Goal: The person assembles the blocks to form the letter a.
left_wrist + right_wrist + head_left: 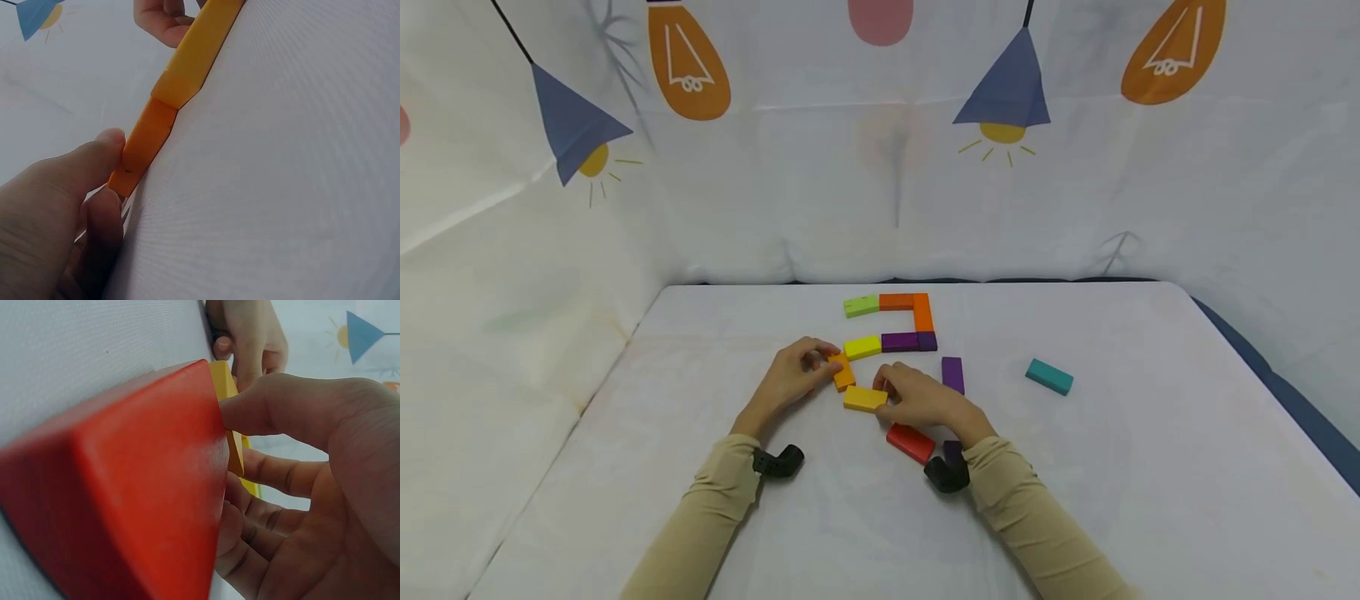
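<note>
My left hand (793,372) pinches an orange block (844,377) between thumb and fingers, its near end against an amber-yellow block (861,400). My right hand (925,397) holds the right end of that amber block between thumb and fingertips. In the left wrist view the orange block (147,139) and the amber block (197,53) meet at a corner. A bright yellow block (862,347) touches the orange one's far end and leads right to a purple block (899,342). The red block (156,462) lies close by my right hand, large in the right wrist view.
Beyond the purple block, a darker purple one (927,341), two red-orange blocks (922,312) and a lime green block (861,306) continue the line. Loose purple (952,375) and teal (1049,377) blocks lie rightward. Another dark block (952,451) is partly hidden beside my right wrist.
</note>
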`<state>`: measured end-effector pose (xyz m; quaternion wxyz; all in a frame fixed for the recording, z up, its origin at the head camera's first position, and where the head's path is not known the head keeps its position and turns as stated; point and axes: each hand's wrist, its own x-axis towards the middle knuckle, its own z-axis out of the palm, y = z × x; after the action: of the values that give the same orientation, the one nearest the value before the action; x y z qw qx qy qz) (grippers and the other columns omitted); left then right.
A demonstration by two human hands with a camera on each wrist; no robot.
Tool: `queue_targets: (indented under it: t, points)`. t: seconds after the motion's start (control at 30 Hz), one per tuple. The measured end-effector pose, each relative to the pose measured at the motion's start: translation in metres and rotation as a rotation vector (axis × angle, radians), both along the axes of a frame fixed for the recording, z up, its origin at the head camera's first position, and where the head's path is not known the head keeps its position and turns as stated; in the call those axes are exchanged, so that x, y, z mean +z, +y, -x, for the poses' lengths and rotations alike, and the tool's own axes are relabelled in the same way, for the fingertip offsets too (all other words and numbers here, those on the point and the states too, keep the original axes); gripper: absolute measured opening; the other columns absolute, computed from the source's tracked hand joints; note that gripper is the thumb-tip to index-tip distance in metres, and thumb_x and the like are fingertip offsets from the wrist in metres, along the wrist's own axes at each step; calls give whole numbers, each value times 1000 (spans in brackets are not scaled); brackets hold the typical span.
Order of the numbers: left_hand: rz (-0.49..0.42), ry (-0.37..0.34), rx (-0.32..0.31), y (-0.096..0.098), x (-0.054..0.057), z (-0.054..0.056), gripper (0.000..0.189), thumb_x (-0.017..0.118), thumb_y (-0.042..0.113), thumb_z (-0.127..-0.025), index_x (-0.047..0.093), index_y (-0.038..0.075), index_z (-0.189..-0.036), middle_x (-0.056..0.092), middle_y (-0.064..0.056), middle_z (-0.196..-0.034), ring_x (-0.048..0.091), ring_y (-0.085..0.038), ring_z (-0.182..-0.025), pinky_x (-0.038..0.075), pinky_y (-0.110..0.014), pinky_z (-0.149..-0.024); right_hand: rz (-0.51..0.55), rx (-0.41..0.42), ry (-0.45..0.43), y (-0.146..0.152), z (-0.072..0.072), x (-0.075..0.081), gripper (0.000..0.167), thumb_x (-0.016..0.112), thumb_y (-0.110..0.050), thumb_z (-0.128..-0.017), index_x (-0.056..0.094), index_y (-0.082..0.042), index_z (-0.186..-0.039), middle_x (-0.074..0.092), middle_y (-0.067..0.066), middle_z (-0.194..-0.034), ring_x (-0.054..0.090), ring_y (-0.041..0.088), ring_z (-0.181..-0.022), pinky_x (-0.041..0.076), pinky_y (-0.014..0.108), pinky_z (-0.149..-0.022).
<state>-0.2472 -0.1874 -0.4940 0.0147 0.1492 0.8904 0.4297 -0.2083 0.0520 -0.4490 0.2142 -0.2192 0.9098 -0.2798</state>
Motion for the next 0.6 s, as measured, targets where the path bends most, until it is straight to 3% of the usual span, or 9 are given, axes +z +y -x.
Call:
queue_targets:
  t: [0.43,0.6]
  points:
    - [-19,15,21,-1,-1,0,27,58,39,-93,62,21,-112,57,-4,-101,53,-17,-50,49,-28,-45,-1,4,-23,3,0,8,32,64,-25,-88,54,-16,-117,56,2,-102,52,15,-90,50,30,-83]
    - [-17,121,24,0,-2,1,25,57,34,-94,64,18,-111,59,-2,-98,54,-15,-64,48,-25,-57,23,0,-13,19,0,15,32,62,-24,-90,54,-15,-120,59,0,-100,54,15,-87,51,28,-78]
